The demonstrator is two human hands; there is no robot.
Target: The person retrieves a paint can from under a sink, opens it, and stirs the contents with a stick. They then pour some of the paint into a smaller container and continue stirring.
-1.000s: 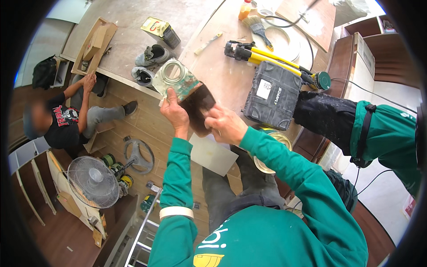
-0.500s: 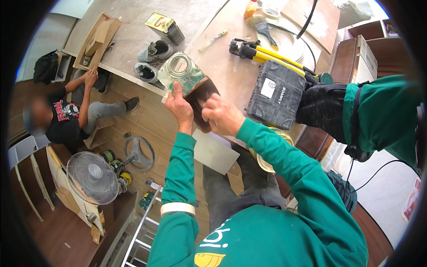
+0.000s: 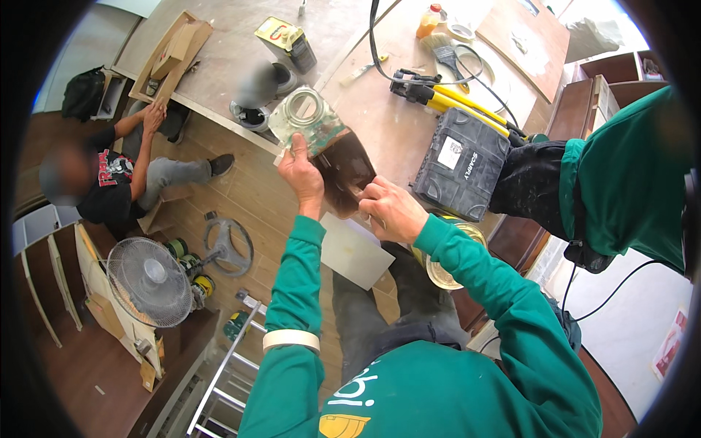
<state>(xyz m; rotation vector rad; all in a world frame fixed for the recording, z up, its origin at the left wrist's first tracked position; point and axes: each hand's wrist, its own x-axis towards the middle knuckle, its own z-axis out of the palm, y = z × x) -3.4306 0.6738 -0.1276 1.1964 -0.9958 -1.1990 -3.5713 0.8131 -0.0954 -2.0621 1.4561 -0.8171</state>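
In the head view, the can (image 3: 346,164) is held up by the table (image 3: 383,150), ringed end pointing away and left, long axis running back rightward. It looks light, stiff, perhaps slick inside; best held by its left edge, where the left hand (image 3: 302,177) grips. The right hand (image 3: 394,210) curls at the right edge; I cannot tell what it holds.

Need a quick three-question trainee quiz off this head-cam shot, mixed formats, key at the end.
1. Fill in: the thumb pressed on the pale top of the tin with the round opening belongs to the ____ hand.
2. True or false: in the picture, the fan is left of the black case.
3. What colour is the band around the left sleeve? A) red B) cream C) black

Key: 1. left hand; 2. true; 3. B
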